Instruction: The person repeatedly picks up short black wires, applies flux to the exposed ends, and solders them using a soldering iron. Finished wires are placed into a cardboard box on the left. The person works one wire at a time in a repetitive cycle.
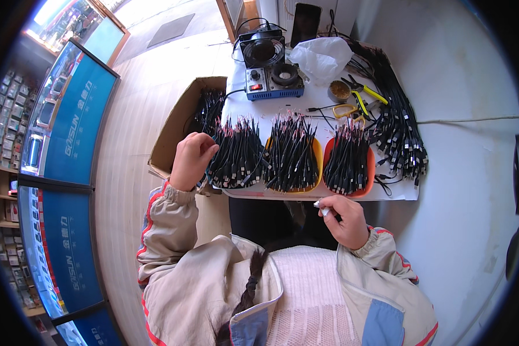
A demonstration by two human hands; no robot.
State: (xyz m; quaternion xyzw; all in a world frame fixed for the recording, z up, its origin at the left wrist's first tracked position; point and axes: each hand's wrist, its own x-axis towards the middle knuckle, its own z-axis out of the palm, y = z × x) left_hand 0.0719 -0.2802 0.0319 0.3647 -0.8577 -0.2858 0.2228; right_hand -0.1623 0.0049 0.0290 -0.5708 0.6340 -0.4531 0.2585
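Lifting cables (234, 158) singly should limit tangles. They lie bundled along the bench (236, 108); the left hand (191, 158), fingers curled, is beside them, its hold unclear. Well apart, the right hand (345, 220) pinches a white bit (326, 211).

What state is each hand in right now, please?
Left hand: curled beside the leftmost bunch of black USB cables; a grip cannot be told.
Right hand: curled, small white material at its fingertips; held or worn cannot be told.
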